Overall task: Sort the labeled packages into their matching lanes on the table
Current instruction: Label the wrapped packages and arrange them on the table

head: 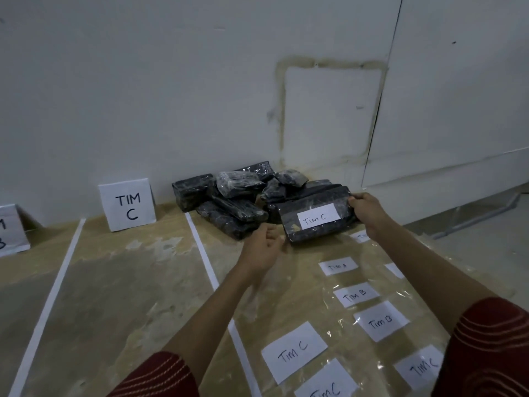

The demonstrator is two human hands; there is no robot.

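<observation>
White wall, stained square patch, dim light, worn tan tabletop

Left edge cuts the lane sign, perhaps TIM B; forearm half-hides one label.

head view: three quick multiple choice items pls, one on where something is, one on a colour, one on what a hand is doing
1. Where does the TIM C sign stand?
A) lying flat at the near edge
B) held up in the air
C) at the wall, left of the pile of packages

2. What colour is the wrap on the pile's packages?
A) black
B) red
C) yellow

3. What is the right hand doing?
A) lying flat on the table
B) gripping the right end of the package labelled TIM C
C) holding a loose paper slip

Answers:
1 C, the sign stands at the wall beside the pile.
2 A, every wrapped package there is black.
3 B, its fingers curl round that package's end.
</observation>
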